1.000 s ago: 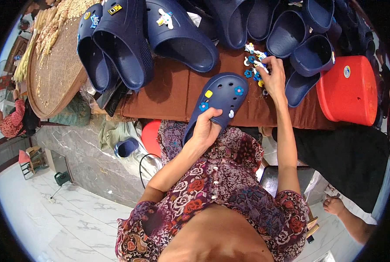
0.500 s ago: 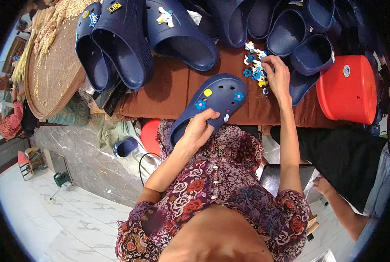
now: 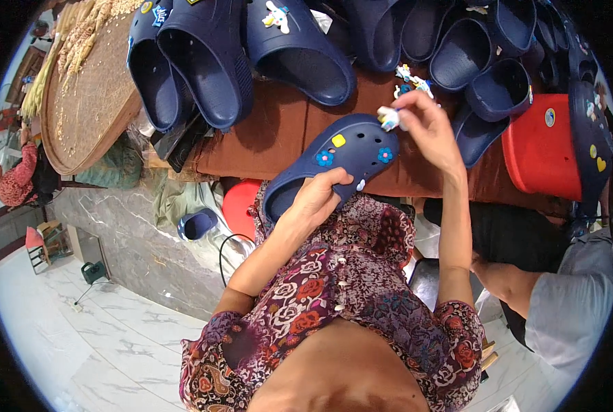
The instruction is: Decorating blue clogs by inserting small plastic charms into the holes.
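Note:
My left hand [image 3: 318,194] grips a navy clog [image 3: 356,152] by its side, the thumb on top near the foot opening. The clog's holed upper carries two blue flower charms, a yellow square charm [image 3: 338,141] and a small white one. Between the pinched fingertips of my right hand [image 3: 431,130] is a white shoe charm [image 3: 389,119] with touches of colour. It is right by the clog's toe; whether they touch I cannot tell. Behind my right hand, partly hidden by it, more charms [image 3: 416,84] lie in a small pile on the brown cloth.
Several navy clogs [image 3: 306,58] line the far side of the brown-covered table [image 3: 251,147]. At the right stand a red plastic stool [image 3: 537,141] and a decorated clog [image 3: 590,147]. A round woven tray [image 3: 100,89] holds grain at far left. Another person's arm [image 3: 506,278] is at right.
My right hand has left the charm pile and come to the clog's toe with a white charm. A decorated clog now shows beside the red stool, and the other person's arm has shifted.

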`<state>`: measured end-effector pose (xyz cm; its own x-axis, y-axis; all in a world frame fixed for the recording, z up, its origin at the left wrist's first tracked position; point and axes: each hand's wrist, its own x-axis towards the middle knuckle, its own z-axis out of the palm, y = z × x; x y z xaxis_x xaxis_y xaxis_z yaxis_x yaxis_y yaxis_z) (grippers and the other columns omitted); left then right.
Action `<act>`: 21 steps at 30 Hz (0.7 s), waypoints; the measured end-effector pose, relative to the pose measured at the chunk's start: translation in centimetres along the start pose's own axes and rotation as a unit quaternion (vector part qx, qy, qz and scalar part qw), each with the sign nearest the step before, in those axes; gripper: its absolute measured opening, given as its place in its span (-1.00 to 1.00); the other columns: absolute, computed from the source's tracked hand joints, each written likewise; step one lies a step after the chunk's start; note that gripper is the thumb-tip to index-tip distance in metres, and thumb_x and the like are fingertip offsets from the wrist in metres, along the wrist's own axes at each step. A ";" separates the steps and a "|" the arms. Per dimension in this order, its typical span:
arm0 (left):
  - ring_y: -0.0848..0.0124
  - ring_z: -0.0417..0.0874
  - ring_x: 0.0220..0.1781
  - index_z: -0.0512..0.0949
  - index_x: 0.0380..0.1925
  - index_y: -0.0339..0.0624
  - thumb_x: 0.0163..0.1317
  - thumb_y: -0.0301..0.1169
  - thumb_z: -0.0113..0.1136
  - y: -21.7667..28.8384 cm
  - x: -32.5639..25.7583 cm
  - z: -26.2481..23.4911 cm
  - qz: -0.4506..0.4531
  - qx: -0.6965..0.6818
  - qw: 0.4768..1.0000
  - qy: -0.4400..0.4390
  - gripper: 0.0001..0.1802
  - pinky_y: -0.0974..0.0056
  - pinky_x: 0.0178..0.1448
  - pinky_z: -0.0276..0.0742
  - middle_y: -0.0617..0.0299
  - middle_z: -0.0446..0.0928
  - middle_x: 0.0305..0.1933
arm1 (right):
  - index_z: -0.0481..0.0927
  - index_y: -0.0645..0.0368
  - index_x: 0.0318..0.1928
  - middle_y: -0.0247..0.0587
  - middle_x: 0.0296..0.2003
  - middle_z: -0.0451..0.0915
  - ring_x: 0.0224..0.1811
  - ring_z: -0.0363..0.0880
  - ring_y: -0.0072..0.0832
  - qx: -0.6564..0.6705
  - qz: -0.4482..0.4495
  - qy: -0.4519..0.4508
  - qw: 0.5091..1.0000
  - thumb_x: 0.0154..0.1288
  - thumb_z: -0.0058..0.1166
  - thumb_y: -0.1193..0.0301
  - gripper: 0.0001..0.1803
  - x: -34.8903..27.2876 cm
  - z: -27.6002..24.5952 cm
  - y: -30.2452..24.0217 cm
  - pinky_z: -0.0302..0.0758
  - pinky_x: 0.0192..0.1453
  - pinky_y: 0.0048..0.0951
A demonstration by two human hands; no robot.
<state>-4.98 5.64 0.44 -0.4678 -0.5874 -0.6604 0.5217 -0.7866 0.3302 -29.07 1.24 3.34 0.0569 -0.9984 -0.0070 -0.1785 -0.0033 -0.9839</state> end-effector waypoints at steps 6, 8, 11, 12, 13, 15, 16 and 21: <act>0.31 0.66 -0.11 0.53 -0.10 -0.43 0.05 -0.68 0.18 0.2 -0.3 0.7 0.015 0.004 1.000 0.003 -0.66 0.21 0.07 0.61 0.12 0.60 -0.14 | 0.65 0.26 -0.10 -0.17 -0.20 0.53 -0.06 0.55 -0.34 -0.197 -0.078 -0.070 0.975 0.38 0.07 0.51 -0.84 -0.8 4.0 -1.6 0.46 0.06 -0.39; 0.29 0.66 -0.11 0.52 -0.08 -0.43 0.05 -0.69 0.18 0.2 -0.4 0.7 0.021 0.005 1.000 0.005 -0.64 0.21 0.08 0.61 0.11 0.60 -0.13 | 0.67 0.21 -0.12 -0.14 -0.20 0.55 -0.07 0.56 -0.21 -0.259 -0.112 -0.042 0.958 0.38 0.08 0.42 -0.82 -0.9 4.4 -1.3 0.47 0.07 -0.24; 0.27 0.65 -0.09 0.50 -0.05 -0.44 0.04 -0.71 0.17 0.5 -0.9 1.0 0.028 0.007 1.000 0.004 -0.61 0.20 0.09 0.61 0.09 0.59 -0.10 | 0.68 0.20 -0.11 -0.14 -0.19 0.56 -0.05 0.55 -0.20 -0.260 -0.120 -0.040 0.957 0.39 0.08 0.41 -0.81 -1.0 4.4 -0.8 0.46 0.07 -0.24; 0.27 0.65 -0.08 0.49 -0.04 -0.45 0.04 -0.72 0.16 0.6 -1.1 1.1 0.027 0.008 1.000 0.002 -0.60 0.20 0.10 0.61 0.09 0.58 -0.08 | 0.68 0.20 -0.11 -0.14 -0.19 0.56 -0.05 0.55 -0.20 -0.260 -0.121 -0.039 0.957 0.39 0.08 0.41 -0.81 -1.1 4.5 -0.7 0.46 0.07 -0.24; 0.27 0.65 -0.08 0.49 -0.04 -0.45 0.04 -0.72 0.16 0.6 -1.0 0.9 0.028 0.008 1.000 0.001 -0.60 0.20 0.10 0.61 0.09 0.58 -0.08 | 0.68 0.20 -0.11 -0.14 -0.19 0.56 -0.05 0.55 -0.21 -0.261 -0.124 -0.035 0.957 0.38 0.09 0.39 -0.81 -1.2 4.6 -0.6 0.46 0.07 -0.24; 0.21 0.63 0.05 0.43 0.10 -0.44 0.02 -0.77 0.08 0.6 -0.8 0.4 0.010 0.004 1.000 -0.010 -0.47 0.13 0.22 0.59 0.04 0.55 0.04 | 0.68 0.20 -0.11 -0.14 -0.19 0.56 -0.04 0.55 -0.21 -0.263 -0.127 -0.030 0.956 0.37 0.11 0.38 -0.80 -1.4 4.6 -0.8 0.46 0.08 -0.25; 0.21 0.63 0.05 0.43 0.10 -0.44 0.02 -0.77 0.08 0.5 -0.8 0.4 0.011 0.004 1.000 -0.010 -0.47 0.13 0.22 0.59 0.04 0.55 0.04 | 0.68 0.20 -0.10 -0.15 -0.18 0.56 -0.02 0.54 -0.21 -0.251 -0.116 -0.038 0.960 0.35 0.14 0.36 -0.78 -1.4 4.7 -1.0 0.46 0.09 -0.24; 0.30 0.63 -0.01 0.46 0.05 -0.40 0.05 -0.75 0.13 0.4 -1.4 0.2 0.023 0.017 1.000 -0.010 -0.52 0.22 0.11 0.60 0.11 0.55 0.00 | 0.67 0.18 -0.04 -0.16 -0.12 0.55 0.07 0.50 -0.20 -0.258 -0.097 -0.060 0.960 0.28 0.24 0.27 -0.68 -1.6 4.5 -1.0 0.43 0.16 -0.22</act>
<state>-4.24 6.09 1.62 -0.4575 -0.6272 -0.6303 0.5185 -0.7640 0.3839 -24.56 3.05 3.53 0.2450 -0.9626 0.1156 -0.6133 -0.2462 -0.7505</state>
